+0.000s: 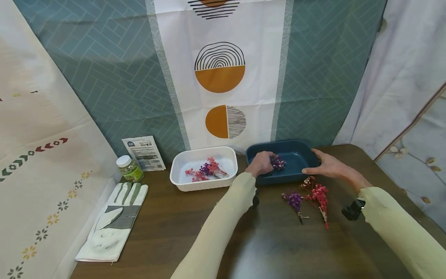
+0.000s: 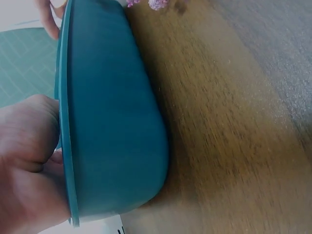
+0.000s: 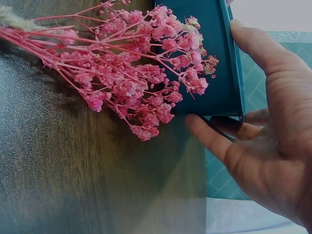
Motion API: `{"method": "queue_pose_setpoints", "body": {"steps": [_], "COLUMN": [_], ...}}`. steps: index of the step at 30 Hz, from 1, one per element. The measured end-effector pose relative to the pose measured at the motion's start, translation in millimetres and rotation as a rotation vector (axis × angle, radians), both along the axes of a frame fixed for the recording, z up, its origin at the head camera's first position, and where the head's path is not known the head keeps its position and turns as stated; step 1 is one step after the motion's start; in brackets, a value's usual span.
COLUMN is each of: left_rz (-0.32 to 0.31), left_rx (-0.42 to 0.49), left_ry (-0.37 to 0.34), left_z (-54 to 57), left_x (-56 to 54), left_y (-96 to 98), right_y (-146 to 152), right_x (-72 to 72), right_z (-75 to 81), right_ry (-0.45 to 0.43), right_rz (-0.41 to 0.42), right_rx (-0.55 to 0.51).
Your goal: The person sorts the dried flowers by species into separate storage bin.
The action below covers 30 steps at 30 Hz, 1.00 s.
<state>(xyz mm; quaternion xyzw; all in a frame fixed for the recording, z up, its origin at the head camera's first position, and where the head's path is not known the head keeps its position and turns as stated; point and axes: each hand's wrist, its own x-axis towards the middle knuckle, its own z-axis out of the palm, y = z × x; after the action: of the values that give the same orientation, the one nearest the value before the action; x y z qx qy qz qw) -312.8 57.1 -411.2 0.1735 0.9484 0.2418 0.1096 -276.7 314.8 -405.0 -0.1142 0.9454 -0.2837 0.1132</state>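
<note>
A dark blue plastic tray [image 1: 295, 177] stands on the table, a sprig of small purple dried flowers [image 1: 278, 162] inside it. My left hand [image 1: 261, 163] reaches over the near rim at the tray's left end and pinches the sprig's stem side; its fingertips are hidden behind the tray wall [image 2: 112, 122] in the left wrist view. At the right end, my right hand [image 1: 329, 164] holds the tray with thumb and fingers spread around its corner. In front lie a purple dried-flower sprig [image 1: 295, 202] and a pink dried-flower bunch [image 1: 319, 198], seen close up in the right wrist view.
Left of the blue tray is a white tray [image 1: 177, 179] with pink and purple dried flowers [image 1: 206, 170]. Further left stand a white-lidded jar [image 1: 131, 169] and a printed card [image 1: 144, 153], with folded white-and-grey gloves [image 1: 111, 228] in front. Patterned cloth [image 1: 313, 77] hangs behind.
</note>
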Motion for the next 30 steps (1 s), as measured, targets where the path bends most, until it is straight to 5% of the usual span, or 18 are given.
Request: {"method": "queue_pose_setpoints", "body": {"steps": [6, 10, 18, 26, 30], "left_rz": [-0.05, -0.014, 0.129, 0.106, 0.12], "left_rx": [-0.036, 0.013, 0.305, 0.497, 0.474], "left_ry": [0.059, 0.127, 0.26, 0.094, 0.078], "left_z": [3.3, 9.9, 24.9, -0.7, -16.1], "left_x": [5.3, 15.7, 68.9, 115.3, 129.1], "left_y": [1.2, 3.7, 9.3, 0.6, -0.1], "right_y": [-1, -2, -2, 0, -1], "right_x": [0.1, 0.4, -0.4, -0.1, -0.2], "right_z": [-0.9, -1.0, 4.4, 3.1, 1.9], "right_ry": [-0.01, -0.019, -0.03, -0.021, -0.023], "right_rz": [-0.007, -0.008, -0.013, -0.003, -0.005], "right_rx": [-0.004, -0.003, 0.003, 0.031, 0.03]}}
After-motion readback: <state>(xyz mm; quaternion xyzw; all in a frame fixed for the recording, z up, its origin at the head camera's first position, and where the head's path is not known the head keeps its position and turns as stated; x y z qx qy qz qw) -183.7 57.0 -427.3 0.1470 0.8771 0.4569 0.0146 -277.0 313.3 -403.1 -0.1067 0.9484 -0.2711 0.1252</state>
